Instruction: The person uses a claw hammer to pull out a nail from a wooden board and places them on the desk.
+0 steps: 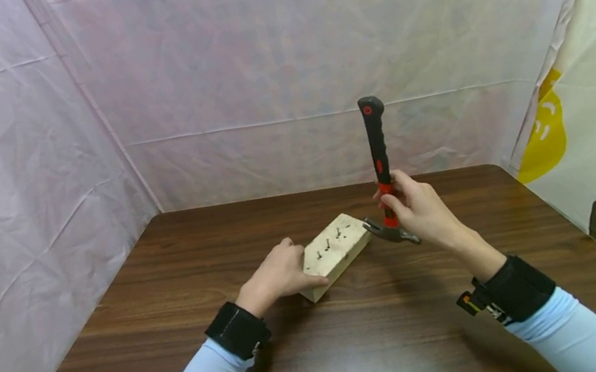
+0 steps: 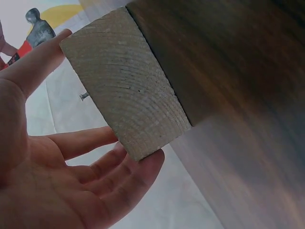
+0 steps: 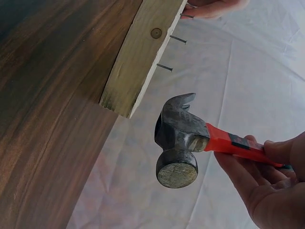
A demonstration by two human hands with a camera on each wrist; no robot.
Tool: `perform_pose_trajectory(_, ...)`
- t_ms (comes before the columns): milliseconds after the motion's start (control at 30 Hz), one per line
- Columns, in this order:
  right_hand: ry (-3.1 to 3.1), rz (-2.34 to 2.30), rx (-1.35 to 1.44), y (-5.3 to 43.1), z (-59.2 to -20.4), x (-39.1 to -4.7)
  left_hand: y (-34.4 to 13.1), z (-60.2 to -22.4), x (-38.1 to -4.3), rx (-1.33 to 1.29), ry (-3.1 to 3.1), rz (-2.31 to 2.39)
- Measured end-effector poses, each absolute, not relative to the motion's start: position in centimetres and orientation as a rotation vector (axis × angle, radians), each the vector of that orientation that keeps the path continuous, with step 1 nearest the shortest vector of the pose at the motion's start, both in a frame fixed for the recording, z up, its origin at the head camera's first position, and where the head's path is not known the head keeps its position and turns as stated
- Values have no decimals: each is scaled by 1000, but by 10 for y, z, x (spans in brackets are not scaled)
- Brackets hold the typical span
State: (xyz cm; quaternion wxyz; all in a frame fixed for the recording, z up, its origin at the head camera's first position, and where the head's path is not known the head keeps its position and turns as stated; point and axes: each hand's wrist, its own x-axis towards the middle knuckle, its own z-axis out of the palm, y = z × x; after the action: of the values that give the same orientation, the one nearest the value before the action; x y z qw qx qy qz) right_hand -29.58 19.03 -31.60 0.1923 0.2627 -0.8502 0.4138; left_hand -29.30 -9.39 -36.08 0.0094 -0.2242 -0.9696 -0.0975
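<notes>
A pale wooden block (image 1: 350,238) lies at a slant on the table, with three nails (image 3: 178,39) standing partly out of its top face. My left hand (image 1: 276,273) grips the near end of the block, thumb on one side and fingers on the other; the left wrist view shows its end grain (image 2: 128,86). Beyond the block's far right end, my right hand (image 1: 420,207) holds a claw hammer (image 1: 377,145) by the red neck just above the head. Its black handle points up. The steel head (image 3: 178,129) hangs low, claw toward the block.
A dark brown wooden table (image 1: 170,275) carries the block. Pale cloth (image 1: 283,69) hangs behind it and along the left. On the right, a white sheet with yellow shapes (image 1: 544,139) borders the table. Black bands (image 1: 237,329) are strapped round both wrists.
</notes>
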Motion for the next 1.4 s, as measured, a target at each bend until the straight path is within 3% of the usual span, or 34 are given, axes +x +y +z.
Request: perform_pose_trajectory(1400,-2507,1273,864,179,-317,-291,-125,-356,-304,-1007,-3062,-582)
